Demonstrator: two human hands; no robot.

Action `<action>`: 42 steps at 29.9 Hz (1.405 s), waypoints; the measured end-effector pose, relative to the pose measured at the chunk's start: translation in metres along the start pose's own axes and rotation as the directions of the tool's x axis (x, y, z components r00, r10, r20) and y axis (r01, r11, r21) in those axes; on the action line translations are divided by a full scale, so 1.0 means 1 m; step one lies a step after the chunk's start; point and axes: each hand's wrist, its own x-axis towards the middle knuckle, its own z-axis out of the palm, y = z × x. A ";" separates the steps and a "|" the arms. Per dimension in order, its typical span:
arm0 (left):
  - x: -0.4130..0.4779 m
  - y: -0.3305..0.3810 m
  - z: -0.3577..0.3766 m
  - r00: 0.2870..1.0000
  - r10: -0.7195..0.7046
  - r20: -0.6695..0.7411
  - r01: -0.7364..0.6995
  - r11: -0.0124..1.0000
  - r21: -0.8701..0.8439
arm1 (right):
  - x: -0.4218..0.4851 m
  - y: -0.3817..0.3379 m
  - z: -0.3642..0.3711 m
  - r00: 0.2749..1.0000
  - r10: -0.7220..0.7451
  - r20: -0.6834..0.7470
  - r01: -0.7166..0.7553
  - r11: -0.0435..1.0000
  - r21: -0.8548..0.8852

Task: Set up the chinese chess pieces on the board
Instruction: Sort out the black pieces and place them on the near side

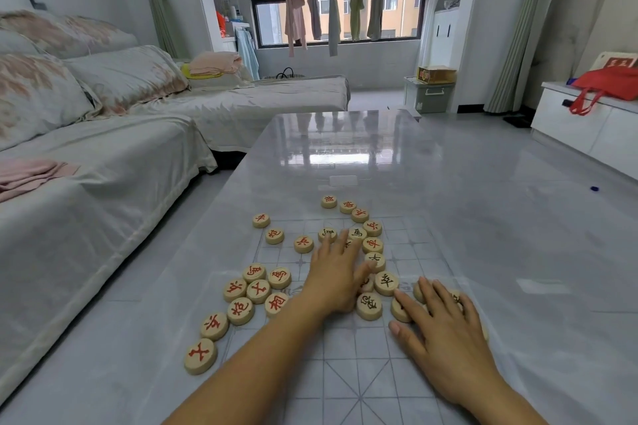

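Note:
A thin translucent chess board sheet [359, 376] with faint grid lines lies on the glossy table. Several round wooden pieces are scattered over it. Red-lettered pieces [259, 290] cluster at the left, and black-lettered pieces [386, 283] lie in the middle and to the right. My left hand [336, 278] rests flat on the board's middle, fingers spread, covering a few pieces. To its right, my right hand [438, 324] lies palm down with its fingers over several pieces. Neither hand grips a piece.
The pale table [448, 190] stretches far ahead. A covered sofa [86, 183] stands close on the left. A white cabinet [587, 128] with a red bag [607, 84] is at the right. One red piece [200, 355] lies near the table's left edge.

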 end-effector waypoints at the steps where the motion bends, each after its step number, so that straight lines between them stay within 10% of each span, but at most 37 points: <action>1: 0.012 0.000 -0.001 1.000 0.006 0.018 -0.006 1.000 0.025 | 0.001 0.000 0.000 1.000 0.001 0.000 -0.001 1.000 0.009; 21: -0.027 0.009 0.009 0.975 0.154 0.161 -0.158 0.987 0.012 | 0.008 0.002 0.011 0.988 -0.016 -0.152 0.018 1.000 0.011; 32: -0.024 0.028 0.024 0.966 0.239 0.099 -0.243 0.969 0.030 | 0.006 0.002 -0.003 0.983 0.052 -0.178 0.023 0.917 0.397; 42: -0.014 -0.032 -0.012 0.983 -0.171 -0.066 0.171 0.985 -0.009 | 0.008 0.011 -0.017 0.962 0.096 -0.254 0.047 0.863 0.503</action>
